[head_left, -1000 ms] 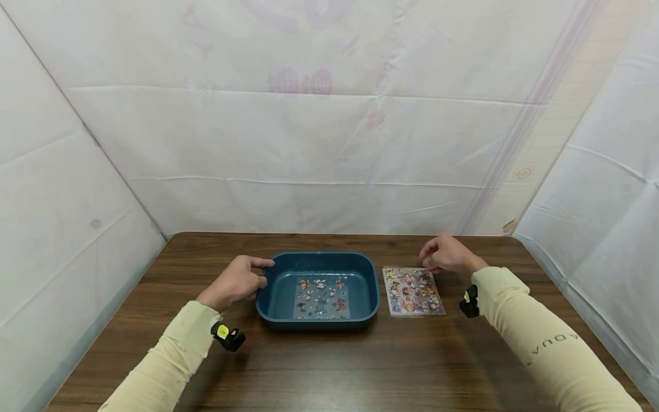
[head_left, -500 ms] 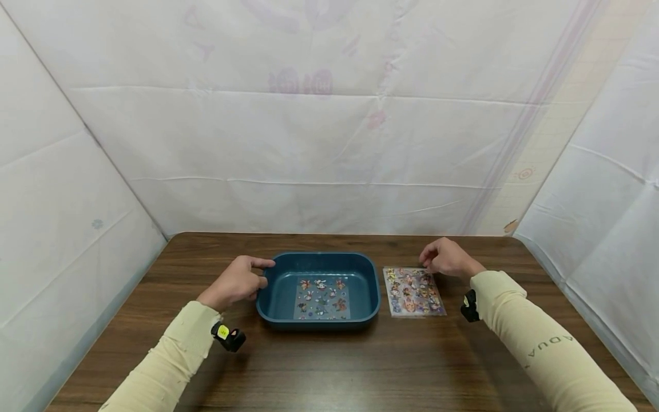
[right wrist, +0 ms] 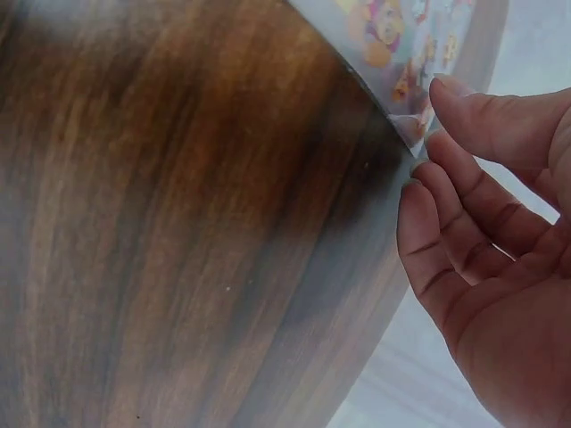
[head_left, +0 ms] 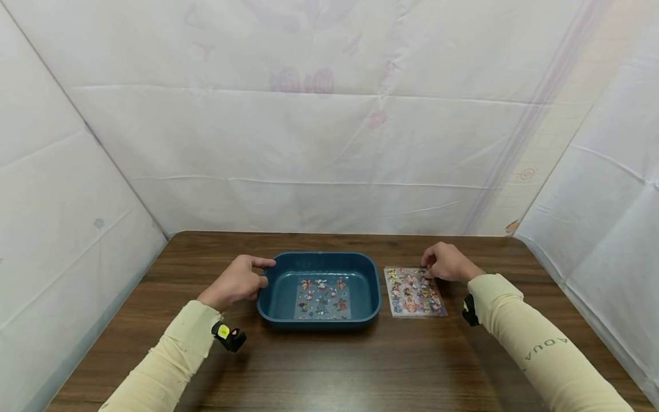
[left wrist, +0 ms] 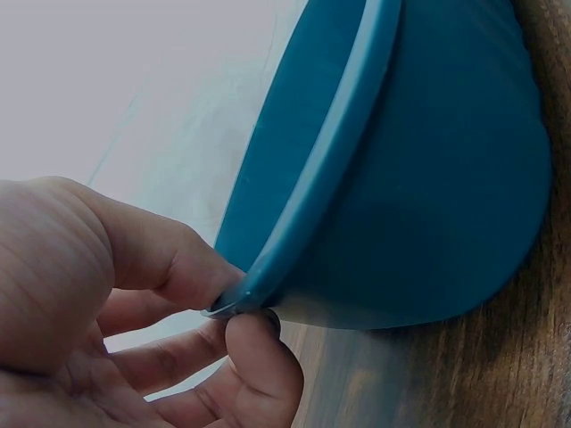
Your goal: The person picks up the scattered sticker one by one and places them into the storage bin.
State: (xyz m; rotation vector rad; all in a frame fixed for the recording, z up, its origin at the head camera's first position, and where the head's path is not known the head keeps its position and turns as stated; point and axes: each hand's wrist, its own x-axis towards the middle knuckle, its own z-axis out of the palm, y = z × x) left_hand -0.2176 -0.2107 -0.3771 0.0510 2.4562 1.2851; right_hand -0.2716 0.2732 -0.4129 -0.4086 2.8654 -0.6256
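Pinching the tray (left wrist: 419,169) rim between left hand (head_left: 235,281) thumb and forefinger, at the left wall. Curling right hand (head_left: 449,262) fingers (right wrist: 464,236) at the far right corner of the sheet (head_left: 414,291), tips touching its edge, not yet gripping. Lying flat just right of the tray, that sheet; a second sheet (head_left: 322,298) resting inside on the tray floor. Probably best: working a fingertip under the corner, pinching only the margin, lifting slowly so the thin film avoids creasing, holding the tray steady meanwhile. Sitting on a dark wooden table (head_left: 329,366), with white cloth (head_left: 309,126) hanging behind and at both sides beyond the fingers.
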